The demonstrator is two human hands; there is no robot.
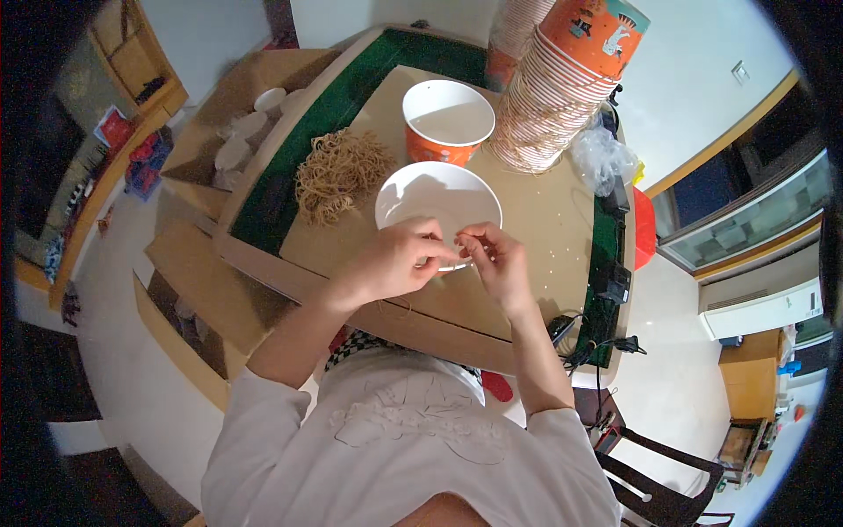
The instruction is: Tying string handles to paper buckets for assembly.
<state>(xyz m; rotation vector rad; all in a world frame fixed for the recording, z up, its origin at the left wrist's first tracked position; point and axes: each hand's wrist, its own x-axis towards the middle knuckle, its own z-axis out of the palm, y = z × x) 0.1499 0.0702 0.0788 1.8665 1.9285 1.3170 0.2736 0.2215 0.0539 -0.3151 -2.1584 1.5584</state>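
A paper bucket [438,189], white inside, stands in front of me at the middle of the table. Over its near rim, my left hand [399,260] is closed with thumb and fingers drawn together. My right hand [498,266] pinches right beside it, fingertips nearly touching the left ones. Whatever lies between the fingers is too small to make out. Just behind stands a second bucket [450,123], orange outside and white inside. Left of the buckets lies a tangled heap of thin tan cords [339,173].
A tall leaning stack of nested orange buckets [549,97] rises at the back right, beside a clear plastic bag [603,162]. Black plugs and cables [612,285] line the right edge. Open cardboard boxes [189,162] stand left of the table; a dark chair [659,474] is at the lower right.
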